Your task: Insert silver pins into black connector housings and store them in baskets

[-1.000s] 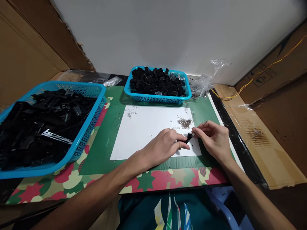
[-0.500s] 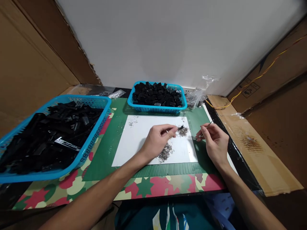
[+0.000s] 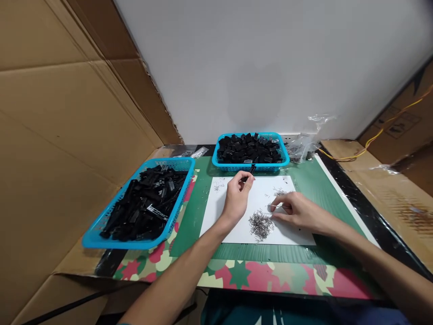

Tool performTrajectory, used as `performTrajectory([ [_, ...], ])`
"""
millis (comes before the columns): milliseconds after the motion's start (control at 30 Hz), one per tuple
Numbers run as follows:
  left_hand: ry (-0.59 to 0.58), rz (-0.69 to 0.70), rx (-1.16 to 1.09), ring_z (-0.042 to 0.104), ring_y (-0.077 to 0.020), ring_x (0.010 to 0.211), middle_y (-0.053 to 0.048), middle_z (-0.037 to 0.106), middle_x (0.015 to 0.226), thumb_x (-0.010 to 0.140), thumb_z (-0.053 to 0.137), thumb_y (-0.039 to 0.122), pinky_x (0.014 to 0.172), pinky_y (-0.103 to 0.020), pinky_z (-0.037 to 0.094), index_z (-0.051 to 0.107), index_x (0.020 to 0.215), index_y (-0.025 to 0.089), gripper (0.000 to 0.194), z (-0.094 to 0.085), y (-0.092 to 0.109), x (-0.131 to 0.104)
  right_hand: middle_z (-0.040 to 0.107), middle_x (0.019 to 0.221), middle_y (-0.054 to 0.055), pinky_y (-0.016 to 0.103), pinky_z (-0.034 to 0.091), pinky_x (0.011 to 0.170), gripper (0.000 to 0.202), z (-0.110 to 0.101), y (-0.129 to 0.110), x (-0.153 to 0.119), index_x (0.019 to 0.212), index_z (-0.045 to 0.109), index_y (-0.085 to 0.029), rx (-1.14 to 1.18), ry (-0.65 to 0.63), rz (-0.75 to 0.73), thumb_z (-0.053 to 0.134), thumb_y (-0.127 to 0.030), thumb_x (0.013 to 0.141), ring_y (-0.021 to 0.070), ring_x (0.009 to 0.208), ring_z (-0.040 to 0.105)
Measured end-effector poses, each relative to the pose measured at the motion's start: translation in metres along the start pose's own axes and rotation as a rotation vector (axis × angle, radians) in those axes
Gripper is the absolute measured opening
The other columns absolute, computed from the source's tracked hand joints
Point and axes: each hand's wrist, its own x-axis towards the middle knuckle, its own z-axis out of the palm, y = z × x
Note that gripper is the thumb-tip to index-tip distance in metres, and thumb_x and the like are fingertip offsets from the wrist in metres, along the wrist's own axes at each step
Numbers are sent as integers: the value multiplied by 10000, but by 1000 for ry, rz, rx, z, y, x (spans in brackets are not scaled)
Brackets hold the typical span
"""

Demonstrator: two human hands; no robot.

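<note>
Between its thumb and fingers, my left hand [image 3: 237, 195] pinches a small black part [image 3: 252, 169], just in front of the back basket. My right hand [image 3: 294, 210] is over the right side of the white sheet [image 3: 216, 212], its fingertips closed on a thin metal tool [image 3: 278, 206]. Left of those fingertips lies a pile of small metal pieces [image 3: 260, 225]. A second pile [image 3: 281, 192] shows partly behind my right hand. A few loose metal pieces [image 3: 218, 187] lie near the sheet's back left corner.
A blue basket [image 3: 135, 244] of long black parts stands at the left. Another blue basket [image 3: 251, 167] at the back holds small black parts. Clear plastic bags [image 3: 302, 146] sit beside it. Cardboard walls [image 3: 77, 149] rise at the left and right.
The view has shifted left. My left hand has lifted the black part away from the back metal pile toward the back basket. My right hand has moved in over the sheet, palm turned down.
</note>
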Motion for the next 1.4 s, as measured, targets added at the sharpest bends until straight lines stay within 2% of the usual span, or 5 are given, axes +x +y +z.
performTrajectory([
  [300,-86,9,16,429,-118,692,7,564,827,997,581,378,612,-241,331,621,929,171,222,10,2,-5,622,625,-8,259,315,552,143,3,5,0,847,791,-179,8,29,32,665,-215,905,118,542,461],
  [767,-184,59,127,483,-123,715,-11,617,894,990,587,304,668,-265,374,680,942,162,177,12,11,-11,608,631,-5,266,302,544,149,-1,3,-11,815,738,-164,-16,-25,68,622,-192,904,120,561,458],
  [900,-236,48,171,517,-123,741,-20,635,973,988,594,282,687,-266,392,708,978,172,159,11,14,-13,610,686,0,256,337,544,175,-5,6,-16,913,713,-164,100,-51,39,602,-288,969,124,590,467],
  [1200,-489,123,310,510,-127,756,-6,568,977,1016,597,367,747,-278,423,708,1059,212,195,9,22,-24,645,950,31,249,426,631,232,-17,0,-20,997,610,-198,275,84,-20,539,-413,1051,139,740,541],
  [1400,-480,128,325,548,-132,813,-3,561,993,1045,559,397,771,-275,421,696,1060,224,221,11,20,-28,666,960,21,242,426,588,209,-12,3,-21,1028,636,-210,247,112,-37,538,-393,1057,126,707,560],
])
